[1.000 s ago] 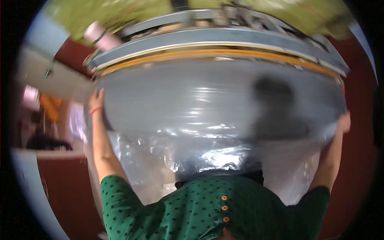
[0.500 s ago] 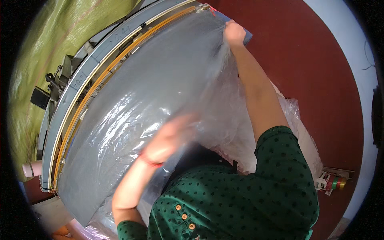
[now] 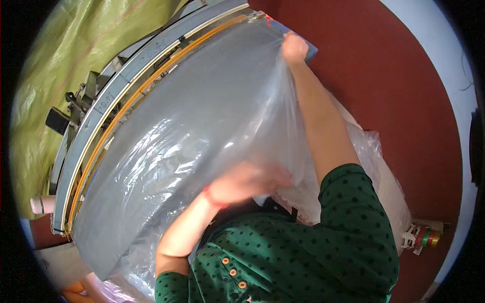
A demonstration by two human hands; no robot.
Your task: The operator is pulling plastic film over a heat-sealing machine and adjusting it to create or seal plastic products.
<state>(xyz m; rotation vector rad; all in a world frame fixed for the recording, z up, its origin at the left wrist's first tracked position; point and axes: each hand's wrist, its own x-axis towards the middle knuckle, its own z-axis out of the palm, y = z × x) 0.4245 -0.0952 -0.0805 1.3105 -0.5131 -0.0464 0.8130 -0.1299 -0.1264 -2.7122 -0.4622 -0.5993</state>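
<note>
A large clear plastic sheet point(image 3: 172, 146) lies over a long grey-blue surface and sags toward my body. At the far right corner my right hand point(image 3: 294, 49) is closed on the sheet's edge, and folds fan down from that grip. My left hand point(image 3: 250, 181), a red thread round its wrist, is low over the near part of the sheet in front of my body. Motion smears its fingers, so I cannot make out whether it holds any plastic. A blue corner point(image 3: 306, 40) of the surface shows beside my right hand.
Along the far side runs a grey rail point(image 3: 113, 86) beside an orange strip point(image 3: 132, 96). Black metal parts point(image 3: 58, 120) stick out behind it, near yellow-green sheeting point(image 3: 65, 55). A pink bottle point(image 3: 43, 204) stands at left. Coloured rolls point(image 3: 427, 238) lie on the dark red floor point(image 3: 384, 76).
My left hand has swept right across the near part of the sheet, still blurred. My right hand keeps its grip at the corner, and the plastic below it hangs in tighter folds.
</note>
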